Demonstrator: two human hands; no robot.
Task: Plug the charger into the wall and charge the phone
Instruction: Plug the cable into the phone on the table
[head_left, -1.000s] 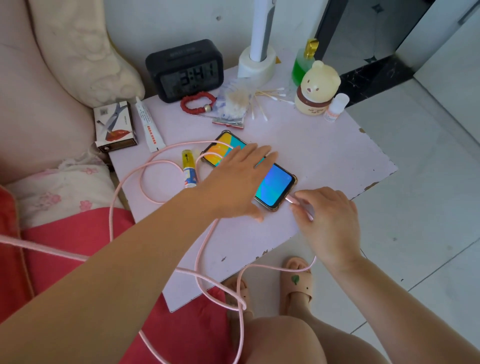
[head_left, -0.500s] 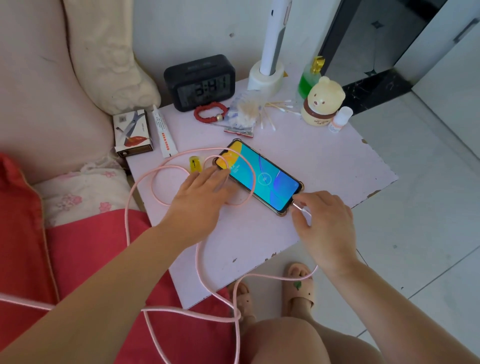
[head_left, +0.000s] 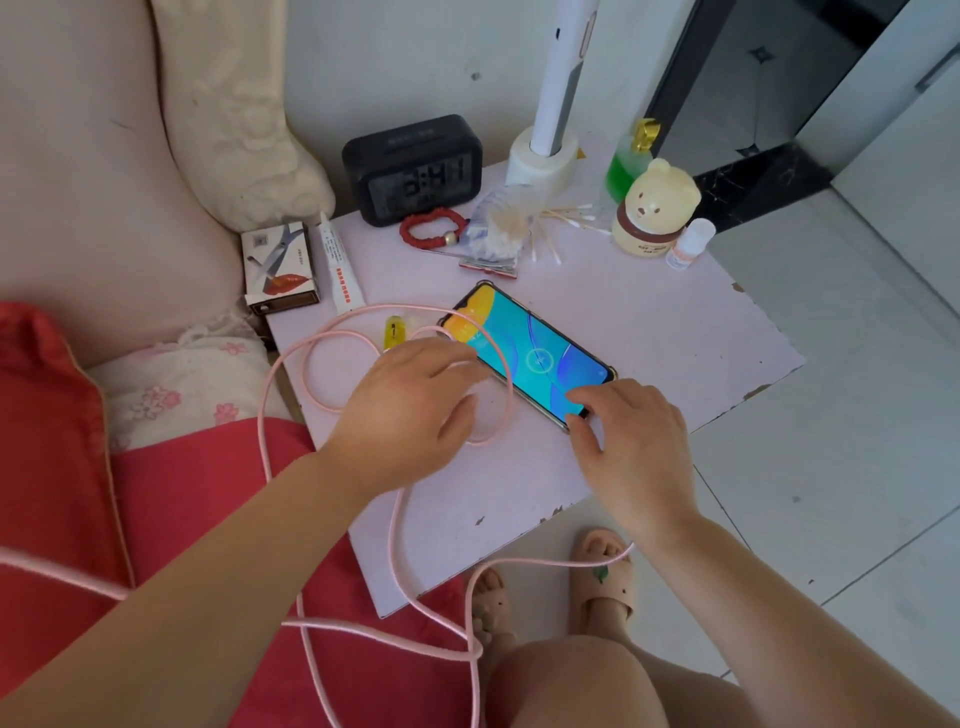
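Both hands down at the lit phone!
Right hand (head_left: 631, 447), fingers spread loose, tips on the phone (head_left: 530, 356)'s near corner; left hand (head_left: 410, 410) relaxed over the pink cable (head_left: 291, 364) loops just beside it, gripping nothing. Phone lies flat on the pink table (head_left: 675, 332).

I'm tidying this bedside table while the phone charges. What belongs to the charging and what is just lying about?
For the charging: phone, pink cable.
Lying about: clock, red bracelet, cotton swabs, bear jar, green bottle, glue tube, scissors box.
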